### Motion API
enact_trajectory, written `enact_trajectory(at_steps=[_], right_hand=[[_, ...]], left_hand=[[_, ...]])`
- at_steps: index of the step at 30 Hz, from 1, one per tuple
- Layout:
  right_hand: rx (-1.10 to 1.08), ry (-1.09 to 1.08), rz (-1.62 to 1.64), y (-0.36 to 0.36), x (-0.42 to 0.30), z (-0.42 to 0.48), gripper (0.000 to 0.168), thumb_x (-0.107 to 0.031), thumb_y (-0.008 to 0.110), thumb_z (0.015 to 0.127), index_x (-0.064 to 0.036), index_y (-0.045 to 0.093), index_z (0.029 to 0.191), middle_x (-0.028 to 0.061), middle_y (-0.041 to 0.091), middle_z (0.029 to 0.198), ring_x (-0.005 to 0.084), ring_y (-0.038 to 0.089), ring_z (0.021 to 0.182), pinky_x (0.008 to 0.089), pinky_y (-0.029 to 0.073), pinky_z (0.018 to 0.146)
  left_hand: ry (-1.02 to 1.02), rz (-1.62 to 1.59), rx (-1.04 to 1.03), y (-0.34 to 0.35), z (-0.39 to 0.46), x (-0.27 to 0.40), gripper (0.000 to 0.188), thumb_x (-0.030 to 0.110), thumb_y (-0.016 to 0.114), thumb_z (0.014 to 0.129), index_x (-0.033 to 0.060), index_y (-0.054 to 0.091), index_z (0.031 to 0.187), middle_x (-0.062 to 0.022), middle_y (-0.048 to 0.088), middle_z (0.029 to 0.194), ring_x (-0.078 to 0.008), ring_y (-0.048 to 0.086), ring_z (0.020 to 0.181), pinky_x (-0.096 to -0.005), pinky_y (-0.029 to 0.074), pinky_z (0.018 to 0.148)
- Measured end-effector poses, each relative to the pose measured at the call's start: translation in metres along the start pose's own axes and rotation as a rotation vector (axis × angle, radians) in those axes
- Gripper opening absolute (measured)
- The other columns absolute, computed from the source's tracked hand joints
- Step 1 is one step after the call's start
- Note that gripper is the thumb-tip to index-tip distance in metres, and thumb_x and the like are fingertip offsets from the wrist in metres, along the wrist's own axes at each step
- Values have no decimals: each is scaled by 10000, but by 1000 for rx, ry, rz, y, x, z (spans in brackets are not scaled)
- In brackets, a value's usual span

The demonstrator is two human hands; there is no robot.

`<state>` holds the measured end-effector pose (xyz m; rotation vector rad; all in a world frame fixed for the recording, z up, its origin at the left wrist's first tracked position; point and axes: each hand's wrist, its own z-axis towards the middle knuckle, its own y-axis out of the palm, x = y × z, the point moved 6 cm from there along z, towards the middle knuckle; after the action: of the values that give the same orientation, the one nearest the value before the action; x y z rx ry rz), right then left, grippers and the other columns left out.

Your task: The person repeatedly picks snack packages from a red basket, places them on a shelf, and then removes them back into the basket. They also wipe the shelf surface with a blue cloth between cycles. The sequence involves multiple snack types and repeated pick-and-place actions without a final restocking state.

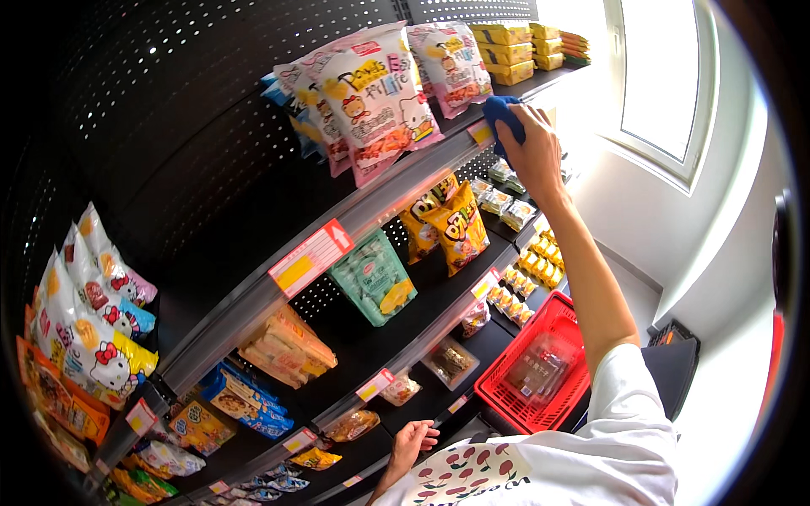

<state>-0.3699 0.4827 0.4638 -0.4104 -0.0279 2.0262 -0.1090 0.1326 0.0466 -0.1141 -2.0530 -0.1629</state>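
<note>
My right hand (530, 148) reaches up to the front edge of the upper shelf, its fingers around a folded blue cloth (504, 121). The cloth presses against the clear price-tag rail (373, 196), next to a yellow tag (479, 131). White and pink snack bags (373, 104) stand on that shelf, left of the cloth. Stacked yellow packs (504, 54) lie just above and behind it. Low in front of my body hangs my left hand (414, 441), fingers loosely curled with nothing in them, near the lower shelf edges.
A red plastic basket (530, 417) holding clear packages (538, 367) stands at the lower right. Lower shelves carry a green bag (374, 278), yellow snack bags (457, 228) and blue packs (247, 398). Further snack bags (95, 329) stand at the far left. A window (661, 76) is at the right.
</note>
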Motion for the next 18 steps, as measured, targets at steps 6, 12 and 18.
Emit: enact_trajectory(at_steps=[6, 12, 18], right_hand=[[-22, -119, 97, -9, -79, -21, 238, -97, 713, 804, -1, 623, 1002, 140, 644, 991, 354, 601, 939, 434, 502, 800], [-67, -229, 220, -6, -159, -42, 238, -87, 721, 775, -14, 619, 977, 126, 615, 952, 351, 584, 892, 445, 484, 752], [-166, -337, 350, -6, -246, -59, 230, -83, 723, 767, -21, 614, 959, 133, 568, 919, 343, 572, 857, 436, 481, 709]], left_hand=[[9, 20, -22, 0, 1, -7, 341, 286, 481, 1052, 10, 587, 1220, -100, 704, 1050, -122, 683, 840, -244, 550, 743], [48, -36, -4, -7, -6, -18, 326, 296, 494, 1047, 32, 598, 1208, -85, 698, 1036, -112, 668, 825, -241, 546, 736], [74, -45, 44, -14, -16, -17, 339, 335, 485, 1048, 54, 615, 1187, -69, 701, 1017, -103, 656, 823, -232, 529, 723]])
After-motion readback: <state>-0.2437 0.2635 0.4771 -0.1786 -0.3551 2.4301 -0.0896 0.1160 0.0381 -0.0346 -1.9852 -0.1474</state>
